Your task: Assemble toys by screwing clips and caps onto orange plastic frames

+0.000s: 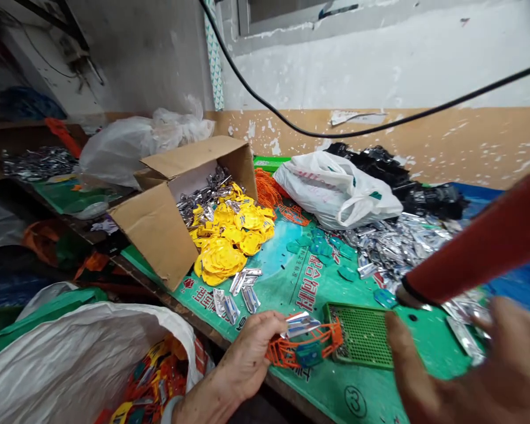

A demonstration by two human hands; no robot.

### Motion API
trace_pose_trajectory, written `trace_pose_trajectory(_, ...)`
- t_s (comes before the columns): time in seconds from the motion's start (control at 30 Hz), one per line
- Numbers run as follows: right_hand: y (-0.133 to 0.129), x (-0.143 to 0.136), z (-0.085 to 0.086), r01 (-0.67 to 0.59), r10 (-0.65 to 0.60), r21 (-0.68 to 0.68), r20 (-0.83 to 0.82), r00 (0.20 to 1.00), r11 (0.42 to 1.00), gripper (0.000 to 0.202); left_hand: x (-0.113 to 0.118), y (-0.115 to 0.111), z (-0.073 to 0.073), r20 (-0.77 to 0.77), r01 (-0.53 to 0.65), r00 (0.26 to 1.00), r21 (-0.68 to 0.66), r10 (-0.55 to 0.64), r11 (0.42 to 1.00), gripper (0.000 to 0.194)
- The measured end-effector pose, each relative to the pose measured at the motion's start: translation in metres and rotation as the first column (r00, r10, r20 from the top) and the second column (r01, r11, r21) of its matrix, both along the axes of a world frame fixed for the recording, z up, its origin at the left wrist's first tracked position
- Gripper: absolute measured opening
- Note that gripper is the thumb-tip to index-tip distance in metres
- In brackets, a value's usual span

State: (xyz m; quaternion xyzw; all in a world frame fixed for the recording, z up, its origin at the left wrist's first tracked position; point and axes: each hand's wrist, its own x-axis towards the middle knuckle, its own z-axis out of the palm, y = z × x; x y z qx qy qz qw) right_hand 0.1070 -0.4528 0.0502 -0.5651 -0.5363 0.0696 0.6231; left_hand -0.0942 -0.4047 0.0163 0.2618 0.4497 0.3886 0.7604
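My left hand (pixel 251 353) grips an orange plastic lattice frame (pixel 280 353) by its left end, above the green-covered table. A silver metallic piece (pixel 301 324) lies along the upper side of the frame, and a teal plastic piece (pixel 309 354) sits at its middle. Beyond the frame is a green perforated tray (pixel 366 335) with small dark bits along its left side. My right hand (pixel 477 371), blurred, is at the lower right with thumb and fingers apart. Just above it slants a red cylindrical tool (pixel 481 235) with a dark collar; no grasp on it shows.
A tipped cardboard box (pixel 159 229) spills yellow plastic pieces (pixel 229 235) and silver parts. At right lies a silver heap (pixel 401 241) beside a white plastic bag (pixel 335 188). A white sack (pixel 92 347) holds mixed coloured pieces. A black cable (pixel 282 115) hangs across the back.
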Motion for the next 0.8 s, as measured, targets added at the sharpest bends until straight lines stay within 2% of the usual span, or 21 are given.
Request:
trace_pose_trajectory(0.03,-0.002,-0.004,-0.003,0.081,-0.089,0.039,0.248,0.965,0.996,0.072,0.001,0.000,0.002,0.011,0.000,1.000,-0.013,0.000,1.000,0.016)
trace_pose_trajectory(0.07,-0.002,-0.007,-0.006,0.099,-0.124,0.077,0.469,0.875,0.992,0.064,0.002,-0.001,0.003,0.011,0.000,1.000,-0.021,0.000,1.000,0.016)
trace_pose_trajectory(0.1,-0.003,-0.010,-0.010,0.052,-0.091,0.081,0.622,0.778,0.995,0.058,0.003,-0.001,0.004,0.006,0.001,1.000,-0.021,0.000,1.000,0.016)
trace_pose_trajectory(0.17,-0.002,-0.014,-0.019,-0.116,0.111,-0.043,0.733,0.671,0.992,0.053,0.004,-0.004,0.007,0.007,0.000,1.000,0.001,0.000,1.000,0.016)
trace_pose_trajectory(0.2,-0.002,-0.015,-0.023,-0.163,0.195,-0.116,0.744,0.639,0.980,0.054,0.005,-0.005,0.009,0.015,0.005,1.000,0.019,-0.005,1.000,0.016)
trace_pose_trajectory(0.27,-0.003,-0.015,-0.031,-0.178,0.295,-0.235,0.746,0.597,0.956,0.058,0.006,-0.008,0.011,0.031,0.028,0.999,0.063,-0.030,0.998,0.017)
trace_pose_trajectory(0.37,-0.005,-0.016,-0.040,-0.175,0.356,-0.316,0.729,0.584,0.933,0.063,0.006,-0.012,0.015,0.008,0.071,0.997,0.114,-0.073,0.991,0.018)
trace_pose_trajectory(0.6,-0.007,-0.022,-0.051,-0.170,0.285,-0.229,0.752,0.595,0.958,0.062,0.006,-0.016,0.022,-0.031,0.116,0.993,0.153,-0.112,0.981,0.019)
trace_pose_trajectory(0.8,-0.007,-0.024,-0.051,-0.153,0.246,-0.193,0.775,0.582,0.969,0.063,0.006,-0.015,0.023,-0.002,0.119,0.993,0.123,-0.120,0.985,0.020)
